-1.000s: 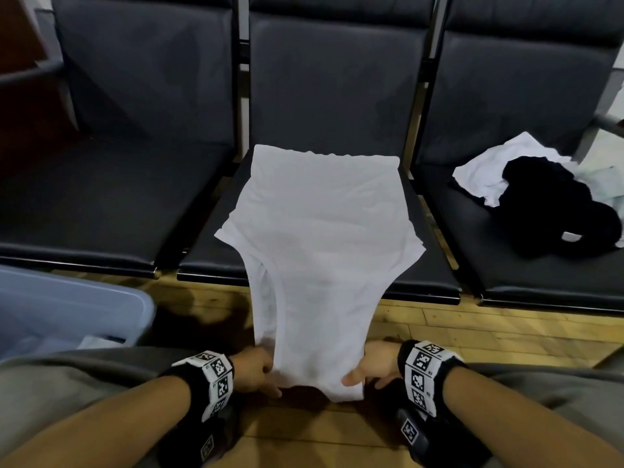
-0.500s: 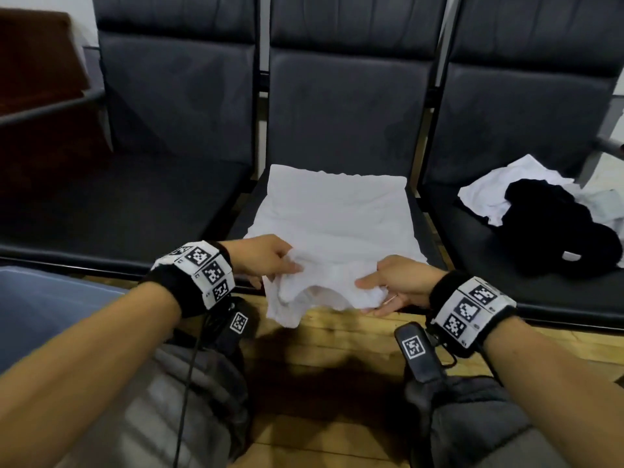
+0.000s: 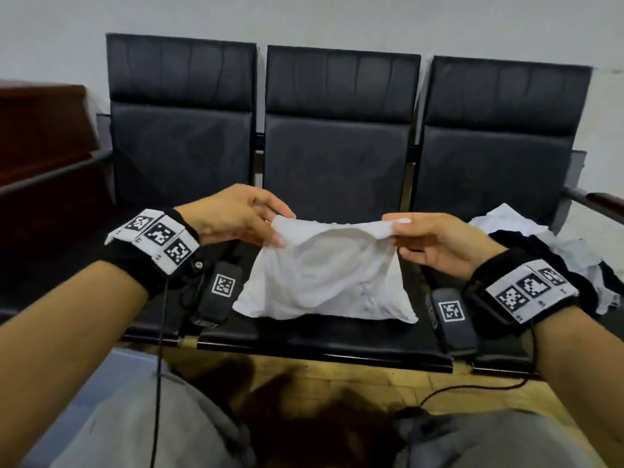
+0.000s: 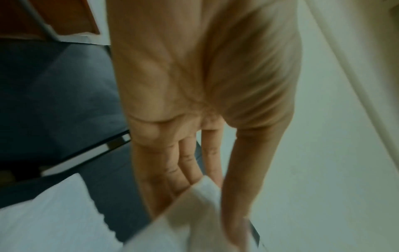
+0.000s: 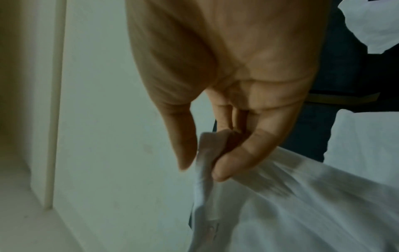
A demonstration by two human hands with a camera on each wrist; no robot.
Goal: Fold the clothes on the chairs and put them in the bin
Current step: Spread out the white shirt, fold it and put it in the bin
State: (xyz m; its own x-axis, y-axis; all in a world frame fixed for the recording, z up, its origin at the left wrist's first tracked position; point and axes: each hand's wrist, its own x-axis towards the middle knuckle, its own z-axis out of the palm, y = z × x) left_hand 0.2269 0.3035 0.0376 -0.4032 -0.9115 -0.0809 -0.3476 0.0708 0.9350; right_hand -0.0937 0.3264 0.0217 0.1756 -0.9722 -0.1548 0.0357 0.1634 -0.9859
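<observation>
A white garment (image 3: 324, 282) lies on the middle chair seat (image 3: 304, 336), its near edge lifted and carried back over itself. My left hand (image 3: 270, 228) pinches the left corner of that edge, thumb on top; the left wrist view shows the white cloth (image 4: 194, 213) between thumb and fingers. My right hand (image 3: 401, 231) pinches the right corner; the right wrist view shows cloth (image 5: 207, 162) held between thumb and index finger. A pile of white and black clothes (image 3: 547, 251) lies on the right chair seat. The bin's bluish corner (image 3: 131, 363) shows below the left chair.
Three dark padded chairs stand in a row against a pale wall; the left chair (image 3: 179, 130) has a bare seat. A dark wooden piece of furniture (image 3: 40, 130) stands at far left. Wooden floor (image 3: 354, 380) lies in front of the seats, with my grey-trousered knees below.
Both hands lifted the garment's hanging lower edge from near the floor and carried it up over the part on the seat. The head view has tilted upward.
</observation>
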